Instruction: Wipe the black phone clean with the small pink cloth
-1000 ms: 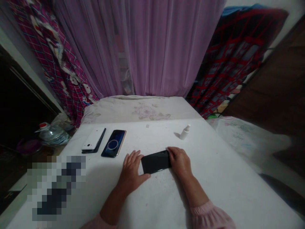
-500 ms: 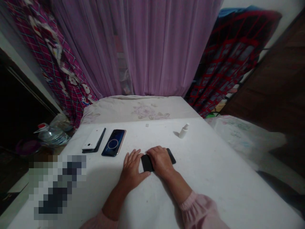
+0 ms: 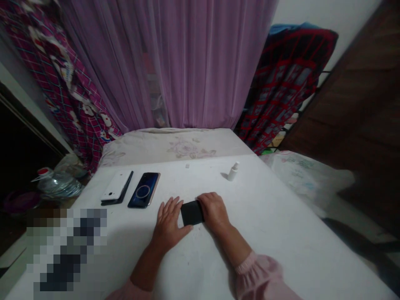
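Note:
A black phone (image 3: pixel 191 212) lies flat on the white table (image 3: pixel 275 225), between my hands. My left hand (image 3: pixel 168 223) rests flat on the table with fingers stretched out, its thumb against the phone's left end and near edge. My right hand (image 3: pixel 214 210) lies palm down over the phone's right half and hides that part; its fingers are curled loosely over it.
A dark blue phone (image 3: pixel 143 189) and a white phone (image 3: pixel 115 191) on a dark one lie at the left. A small white spray bottle (image 3: pixel 232 171) stands at the back. A pale cushion (image 3: pixel 175 146) and purple curtain are behind. A pixelated patch covers the near left.
My right hand has slid leftward from the phone's right end onto its top, covering more of it. The left hand has stayed in place. The view has shifted slightly.

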Tool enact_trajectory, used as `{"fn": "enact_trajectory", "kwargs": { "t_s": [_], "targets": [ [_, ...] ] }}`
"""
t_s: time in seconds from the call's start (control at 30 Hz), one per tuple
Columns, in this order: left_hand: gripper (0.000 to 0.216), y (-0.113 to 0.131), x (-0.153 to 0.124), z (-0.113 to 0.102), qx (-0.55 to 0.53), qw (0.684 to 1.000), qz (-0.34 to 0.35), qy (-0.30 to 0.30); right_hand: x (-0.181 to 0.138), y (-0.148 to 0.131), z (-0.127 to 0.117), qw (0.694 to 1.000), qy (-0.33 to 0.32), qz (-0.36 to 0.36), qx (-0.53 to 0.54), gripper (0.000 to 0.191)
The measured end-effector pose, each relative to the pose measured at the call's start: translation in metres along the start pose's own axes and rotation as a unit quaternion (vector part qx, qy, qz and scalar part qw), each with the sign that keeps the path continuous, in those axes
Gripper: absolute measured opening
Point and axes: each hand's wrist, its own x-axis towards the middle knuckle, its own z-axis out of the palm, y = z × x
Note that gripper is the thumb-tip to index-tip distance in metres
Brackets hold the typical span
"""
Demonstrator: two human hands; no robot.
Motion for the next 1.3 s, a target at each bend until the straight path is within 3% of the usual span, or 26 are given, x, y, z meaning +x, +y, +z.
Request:
{"fn": "enact_trajectory", "kwargs": {
  "t_s": [0.1,0.17,0.4,0.5,0.63,0.7,0.77,0.97,1.07,1.2,1.3],
  "targets": [
    [0.064,-0.001,0.0,0.001,0.005,1.0,0.003,0.007,-0.005,-0.012,0.006,0.997,0.013,-0.052,0.049,0.025],
    [0.062,-0.001,0.0,0.0,0.004,1.0,0.002,0.009,-0.011,-0.005,0.005,0.996,0.027,-0.055,0.07,0.026],
    [0.064,0.0,0.001,-0.003,0.003,1.0,0.004,-0.01,-0.032,0.051,-0.006,0.99,0.101,0.093,0.041,0.026],
    [0.064,-0.001,0.001,-0.003,0.005,1.0,0.007,-0.017,-0.037,0.037,-0.002,0.99,0.111,0.075,0.043,0.027],
    [0.064,0.0,0.002,-0.003,0.009,1.0,0.006,-0.014,-0.043,-0.007,0.005,0.989,0.092,-0.061,0.101,0.03],
    [0.064,0.001,0.002,-0.004,0.012,1.0,0.004,-0.013,-0.045,-0.016,0.004,0.985,0.081,-0.084,0.126,0.028],
    [0.063,0.002,0.002,-0.004,0.015,1.0,0.002,-0.013,-0.048,-0.009,0.002,0.984,0.09,-0.07,0.136,0.029],
    [0.059,0.004,0.002,-0.004,0.015,1.0,-0.003,-0.008,-0.056,0.046,-0.005,0.982,0.158,0.045,0.088,0.031],
    [0.059,0.004,0.001,-0.003,0.014,1.0,0.002,0.0,-0.056,0.037,-0.002,0.981,0.169,0.056,0.081,0.03],
    [0.059,0.004,0.001,-0.003,0.017,1.0,0.004,0.006,-0.055,0.001,0.002,0.983,0.125,-0.049,0.122,0.031],
    [0.059,0.005,0.002,-0.004,0.019,1.0,0.004,0.003,-0.057,0.0,0.0,0.982,0.108,-0.066,0.139,0.03]
  ]
}}
